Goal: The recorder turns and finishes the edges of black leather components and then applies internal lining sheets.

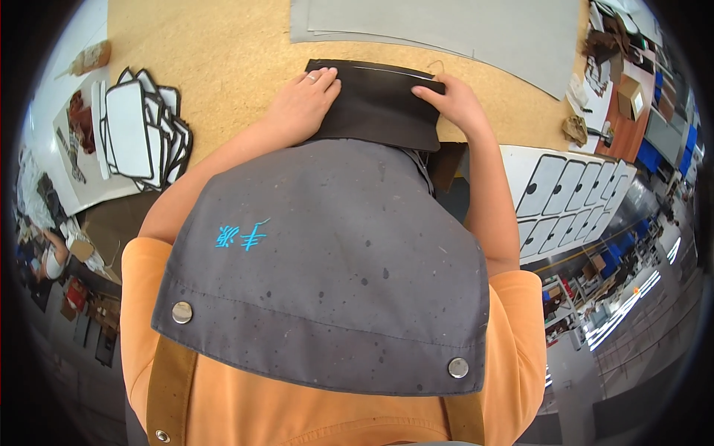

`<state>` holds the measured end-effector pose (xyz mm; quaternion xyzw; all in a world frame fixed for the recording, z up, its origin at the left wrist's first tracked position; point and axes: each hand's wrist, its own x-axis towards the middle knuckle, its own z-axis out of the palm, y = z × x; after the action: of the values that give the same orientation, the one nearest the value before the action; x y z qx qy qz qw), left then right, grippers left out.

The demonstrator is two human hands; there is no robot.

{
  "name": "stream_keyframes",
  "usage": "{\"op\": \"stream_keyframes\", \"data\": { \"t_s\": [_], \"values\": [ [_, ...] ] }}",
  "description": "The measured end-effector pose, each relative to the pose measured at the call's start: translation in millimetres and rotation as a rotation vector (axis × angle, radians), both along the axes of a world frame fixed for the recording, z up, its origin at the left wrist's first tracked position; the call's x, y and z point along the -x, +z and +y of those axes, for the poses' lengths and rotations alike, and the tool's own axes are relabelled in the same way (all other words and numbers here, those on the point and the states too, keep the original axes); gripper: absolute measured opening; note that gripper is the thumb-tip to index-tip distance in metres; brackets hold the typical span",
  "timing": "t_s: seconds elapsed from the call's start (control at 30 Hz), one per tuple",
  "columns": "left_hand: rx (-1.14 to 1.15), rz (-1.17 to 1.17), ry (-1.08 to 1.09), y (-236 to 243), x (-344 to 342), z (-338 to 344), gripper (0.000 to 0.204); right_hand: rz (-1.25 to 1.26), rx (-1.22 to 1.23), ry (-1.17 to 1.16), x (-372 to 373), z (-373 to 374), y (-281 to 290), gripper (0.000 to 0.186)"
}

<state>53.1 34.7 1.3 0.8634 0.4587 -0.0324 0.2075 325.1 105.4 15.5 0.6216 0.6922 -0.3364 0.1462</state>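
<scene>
Centrally, at the table's (223, 67) near edge: one black panel (379, 108), long axis left to right, between both hands. Left hand (303, 97): fingers over far left corner; grip cannot be told. Right hand (455, 104): pinching far right corner. Neither nearer.

R hand (457, 104) fingers mostly hidden bhd. blk. panel (379, 104), grey sheets (439, 26) cut off @ top edge.
</scene>
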Motion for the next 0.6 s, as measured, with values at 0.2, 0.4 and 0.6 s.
{"op": "stream_keyframes", "data": {
  "t_s": [0.2, 0.4, 0.6],
  "values": [
    [0.06, 0.084, -0.001, 7.9, -7.3, 8.5, 0.034, 0.825, 0.095, -0.85, -17.1, -58.1, -26.7, 0.014],
    [0.026, -0.142, 0.048, 4.2, -44.6, 37.0, 0.03, 0.822, 0.114, -0.922, -15.9, -67.0, -32.3, 0.012],
    [0.091, -0.441, 0.114, -25.8, -93.1, 55.2, 0.014, 0.881, 0.007, -0.871, -13.6, -72.5, -41.7, 0.016]
  ]
}}
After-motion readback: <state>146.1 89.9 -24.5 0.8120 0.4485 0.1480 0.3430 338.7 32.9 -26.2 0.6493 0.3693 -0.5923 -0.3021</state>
